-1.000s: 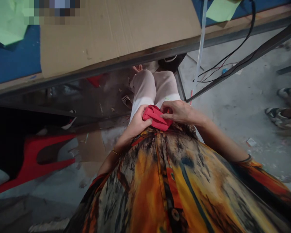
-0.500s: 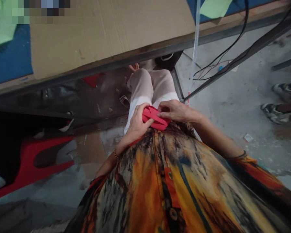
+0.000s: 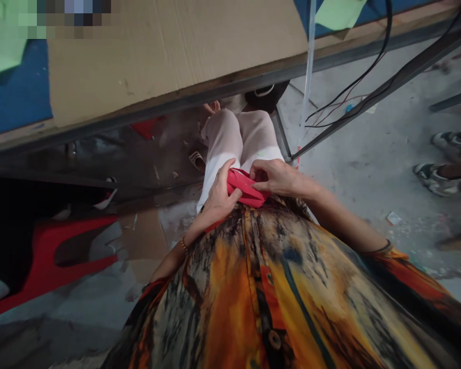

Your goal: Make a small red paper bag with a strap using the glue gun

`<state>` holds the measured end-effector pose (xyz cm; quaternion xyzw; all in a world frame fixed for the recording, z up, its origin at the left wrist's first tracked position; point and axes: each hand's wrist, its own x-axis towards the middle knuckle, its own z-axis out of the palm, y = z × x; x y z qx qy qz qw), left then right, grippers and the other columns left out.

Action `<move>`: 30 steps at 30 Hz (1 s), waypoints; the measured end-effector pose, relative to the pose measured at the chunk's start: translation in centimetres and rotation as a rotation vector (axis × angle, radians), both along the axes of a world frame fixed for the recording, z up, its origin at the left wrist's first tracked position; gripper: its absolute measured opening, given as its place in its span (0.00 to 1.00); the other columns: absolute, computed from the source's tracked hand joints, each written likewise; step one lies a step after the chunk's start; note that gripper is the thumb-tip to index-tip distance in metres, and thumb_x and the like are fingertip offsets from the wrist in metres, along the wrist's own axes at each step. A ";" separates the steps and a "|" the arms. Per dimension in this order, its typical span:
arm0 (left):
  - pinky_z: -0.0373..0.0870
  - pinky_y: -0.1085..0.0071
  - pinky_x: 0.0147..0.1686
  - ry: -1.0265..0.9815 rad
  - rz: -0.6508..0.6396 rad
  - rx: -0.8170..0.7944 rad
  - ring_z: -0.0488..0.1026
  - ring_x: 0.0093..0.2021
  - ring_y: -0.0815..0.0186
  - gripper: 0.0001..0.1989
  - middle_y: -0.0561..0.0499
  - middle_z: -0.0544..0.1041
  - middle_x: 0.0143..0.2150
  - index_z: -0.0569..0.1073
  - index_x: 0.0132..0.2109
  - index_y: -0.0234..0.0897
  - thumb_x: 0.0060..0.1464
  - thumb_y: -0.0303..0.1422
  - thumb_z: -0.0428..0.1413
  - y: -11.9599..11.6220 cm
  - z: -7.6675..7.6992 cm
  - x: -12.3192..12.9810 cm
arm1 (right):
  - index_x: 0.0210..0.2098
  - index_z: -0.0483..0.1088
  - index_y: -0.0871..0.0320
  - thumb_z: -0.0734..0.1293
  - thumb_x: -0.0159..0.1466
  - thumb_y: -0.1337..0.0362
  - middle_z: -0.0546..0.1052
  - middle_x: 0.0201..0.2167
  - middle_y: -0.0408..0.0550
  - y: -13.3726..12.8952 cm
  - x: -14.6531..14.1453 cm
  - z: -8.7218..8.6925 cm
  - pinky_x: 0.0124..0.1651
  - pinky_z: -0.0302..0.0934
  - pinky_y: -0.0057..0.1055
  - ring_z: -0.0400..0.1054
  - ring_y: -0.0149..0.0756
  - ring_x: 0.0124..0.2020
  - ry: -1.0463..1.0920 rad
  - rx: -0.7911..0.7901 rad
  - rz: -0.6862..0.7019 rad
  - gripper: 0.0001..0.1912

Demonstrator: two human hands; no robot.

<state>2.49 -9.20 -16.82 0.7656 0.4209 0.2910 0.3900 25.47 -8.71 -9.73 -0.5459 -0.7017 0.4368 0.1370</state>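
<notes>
Two hands hold a folded red piece (image 3: 246, 190) at the lap, just above the white trousers (image 3: 223, 141)
In the head view, the left hand (image 3: 219, 197) grips one end of the red piece, thumb on top and fingers round the far side, a beaded bracelet (image 3: 183, 243) at the wrist. The right hand (image 3: 277, 177) is curled in at the other end, thumb and fingertips pinching by the folds. The shirt (image 3: 230, 287) is right behind it. Cardboard (image 3: 176, 46) covers part of the blue table (image 3: 19, 97) beyond, with green paper (image 3: 340, 14) at either side; someone's shoes (image 3: 434, 179) show off to the right
</notes>
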 end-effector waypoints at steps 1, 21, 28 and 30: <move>0.71 0.55 0.65 -0.019 0.001 -0.018 0.74 0.64 0.52 0.37 0.36 0.71 0.70 0.56 0.76 0.39 0.64 0.37 0.58 0.0 0.0 -0.1 | 0.37 0.72 0.56 0.71 0.60 0.67 0.74 0.28 0.39 -0.1 0.0 -0.1 0.37 0.55 0.29 0.64 0.31 0.30 0.012 0.016 0.006 0.06; 0.77 0.67 0.51 -0.399 0.158 -0.365 0.79 0.46 0.63 0.30 0.46 0.80 0.52 0.69 0.67 0.38 0.57 0.34 0.60 -0.9 1.6 0.2 | 0.45 0.82 0.58 0.65 0.73 0.54 0.86 0.42 0.53 -1.0 1.6 -0.3 0.47 0.67 0.35 0.77 0.41 0.41 0.136 0.211 -0.199 0.18; 0.77 0.68 0.51 -0.390 0.109 -0.348 0.79 0.47 0.63 0.32 0.46 0.80 0.54 0.66 0.69 0.40 0.60 0.36 0.61 -0.5 2.7 0.0 | 0.46 0.81 0.59 0.65 0.72 0.44 0.86 0.41 0.52 -0.5 0.4 -0.4 0.44 0.68 0.33 0.77 0.40 0.40 0.284 0.046 0.000 0.25; 0.77 0.68 0.51 -0.372 0.103 -0.332 0.79 0.47 0.63 0.32 0.46 0.81 0.54 0.67 0.70 0.40 0.60 0.35 0.60 -0.4 2.8 0.0 | 0.42 0.80 0.60 0.68 0.69 0.41 0.83 0.35 0.50 -0.3 0.0 -0.5 0.38 0.65 0.31 0.73 0.37 0.35 0.309 0.020 -0.042 0.26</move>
